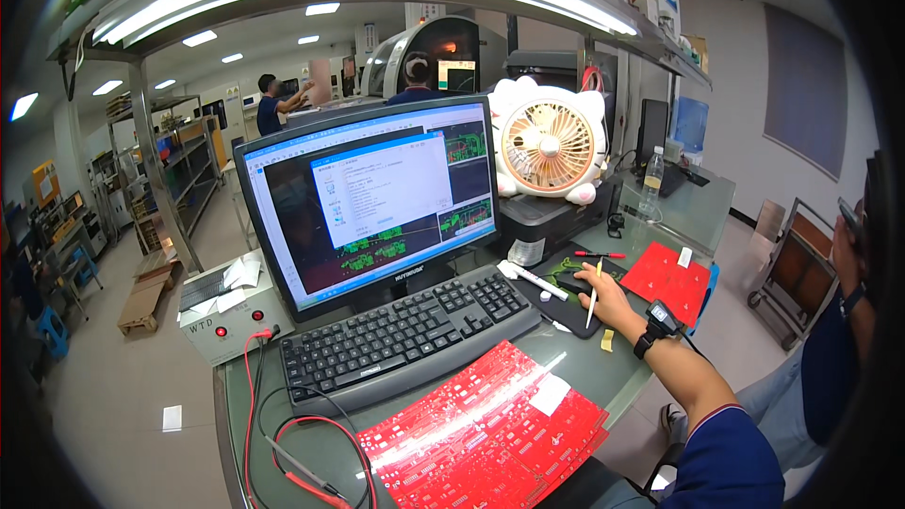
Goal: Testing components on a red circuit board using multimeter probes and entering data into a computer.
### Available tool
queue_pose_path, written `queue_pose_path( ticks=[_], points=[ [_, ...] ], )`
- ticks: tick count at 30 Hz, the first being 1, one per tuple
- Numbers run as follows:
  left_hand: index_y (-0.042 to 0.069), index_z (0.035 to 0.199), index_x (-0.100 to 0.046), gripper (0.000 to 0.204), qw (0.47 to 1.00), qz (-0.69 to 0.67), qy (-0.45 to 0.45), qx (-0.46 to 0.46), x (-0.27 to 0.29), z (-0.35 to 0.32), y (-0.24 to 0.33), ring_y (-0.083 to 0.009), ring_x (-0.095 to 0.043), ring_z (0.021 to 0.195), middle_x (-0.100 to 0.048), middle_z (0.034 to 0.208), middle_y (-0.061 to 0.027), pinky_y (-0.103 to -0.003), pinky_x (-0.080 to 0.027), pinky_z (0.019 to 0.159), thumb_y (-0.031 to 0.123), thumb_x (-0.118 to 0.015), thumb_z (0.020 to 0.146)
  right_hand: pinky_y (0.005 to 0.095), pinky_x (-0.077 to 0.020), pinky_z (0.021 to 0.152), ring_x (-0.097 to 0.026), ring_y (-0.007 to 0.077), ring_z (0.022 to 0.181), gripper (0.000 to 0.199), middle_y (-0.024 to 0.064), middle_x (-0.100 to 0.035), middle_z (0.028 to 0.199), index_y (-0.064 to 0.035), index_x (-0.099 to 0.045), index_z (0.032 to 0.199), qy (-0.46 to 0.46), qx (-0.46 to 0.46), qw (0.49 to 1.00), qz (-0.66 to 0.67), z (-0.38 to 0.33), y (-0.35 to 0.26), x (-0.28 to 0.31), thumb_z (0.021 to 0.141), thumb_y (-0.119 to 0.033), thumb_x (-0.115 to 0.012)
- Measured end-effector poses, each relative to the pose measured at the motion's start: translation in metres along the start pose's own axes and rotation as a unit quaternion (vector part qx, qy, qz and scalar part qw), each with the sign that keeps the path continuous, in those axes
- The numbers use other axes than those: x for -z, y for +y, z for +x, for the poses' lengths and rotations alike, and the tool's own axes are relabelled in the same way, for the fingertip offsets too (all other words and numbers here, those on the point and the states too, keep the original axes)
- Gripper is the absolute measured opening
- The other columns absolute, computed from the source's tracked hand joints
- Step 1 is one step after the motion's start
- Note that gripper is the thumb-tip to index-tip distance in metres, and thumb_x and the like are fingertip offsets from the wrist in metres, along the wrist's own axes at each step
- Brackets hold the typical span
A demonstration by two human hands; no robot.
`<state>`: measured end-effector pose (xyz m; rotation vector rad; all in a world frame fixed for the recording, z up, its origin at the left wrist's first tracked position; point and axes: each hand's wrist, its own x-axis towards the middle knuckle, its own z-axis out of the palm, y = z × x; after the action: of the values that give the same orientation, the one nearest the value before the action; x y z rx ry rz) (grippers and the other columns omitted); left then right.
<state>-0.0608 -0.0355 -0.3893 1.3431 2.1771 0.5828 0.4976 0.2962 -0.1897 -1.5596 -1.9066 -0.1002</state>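
Observation:
My right hand (pixel 615 307) rests at the right edge of the black mouse pad (pixel 563 323), fingers closed around a slim white pen (pixel 593 296). The pen slants down toward the pad; whether a mouse lies under the hand is hidden. Near it are a white marker (pixel 544 285), a red marker (pixel 600 254) and a small yellow slip (pixel 607 340). A large red circuit board (pixel 471 434) with a white label lies in front of the black keyboard (pixel 405 330). Another red board (pixel 667 281) lies right of the hand. My left hand is out of view.
A monitor (pixel 377 207) shows a dialog window over a board layout. Behind the pad, a white cat-shaped fan (pixel 550 148) sits on a black machine (pixel 556 221). A bottle (pixel 651 183) stands right. Test leads (pixel 283 434) loop from a white box (pixel 226 320). A person (pixel 834 349) is at far right.

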Motion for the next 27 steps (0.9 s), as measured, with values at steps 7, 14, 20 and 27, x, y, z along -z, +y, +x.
queue_pose_path(
  ticks=[7, 14, 20, 27],
  points=[
    [0.001, 0.112, -0.055, 0.036, 1.0, -0.003, -0.001, 0.002, -0.001, -0.001, 0.0, -0.0196, -0.059, 0.091, -0.061, 0.103, -0.0098, -0.032, -0.051, 0.078, 0.028, -0.059, 0.087, 0.0408, -0.0403, 0.098, -0.047, 0.0348, 0.117, 0.05, 0.0138, -0.045, 0.138, -0.0153, -0.049, 0.125, 0.007, 0.014, 1.0, -0.026, 0.0, 0.0, -0.001, 0.078, -0.012, -0.066],
    [0.001, 0.111, -0.055, 0.036, 1.0, -0.008, -0.001, 0.001, 0.0, -0.003, 0.0, -0.0189, -0.059, 0.091, -0.061, 0.102, -0.0094, -0.031, -0.051, 0.078, 0.028, -0.059, 0.088, 0.0407, -0.0413, 0.097, -0.049, 0.0349, 0.116, 0.051, 0.0139, -0.046, 0.136, -0.014, -0.049, 0.125, 0.014, 0.017, 0.999, -0.04, 0.0, -0.003, 0.0, 0.078, -0.013, -0.067],
    [0.001, 0.111, -0.055, 0.035, 1.0, -0.018, 0.001, 0.004, 0.001, -0.006, -0.005, -0.0183, -0.059, 0.09, -0.061, 0.102, -0.009, -0.031, -0.051, 0.078, 0.027, -0.059, 0.088, 0.0404, -0.0425, 0.095, -0.05, 0.0343, 0.114, 0.05, 0.0135, -0.048, 0.134, -0.0139, -0.049, 0.125, 0.022, 0.011, 0.999, -0.042, -0.002, -0.006, 0.001, 0.078, -0.014, -0.067],
    [0.001, 0.111, -0.055, 0.035, 0.999, -0.047, 0.012, 0.015, 0.006, -0.015, -0.02, -0.0175, -0.059, 0.09, -0.061, 0.101, -0.0085, -0.03, -0.051, 0.077, 0.027, -0.06, 0.088, 0.0405, -0.0424, 0.095, -0.05, 0.0345, 0.113, 0.051, 0.0133, -0.048, 0.134, -0.0135, -0.049, 0.125, 0.023, 0.005, 0.999, -0.043, -0.002, -0.004, -0.003, 0.078, -0.014, -0.068]
  ],
)
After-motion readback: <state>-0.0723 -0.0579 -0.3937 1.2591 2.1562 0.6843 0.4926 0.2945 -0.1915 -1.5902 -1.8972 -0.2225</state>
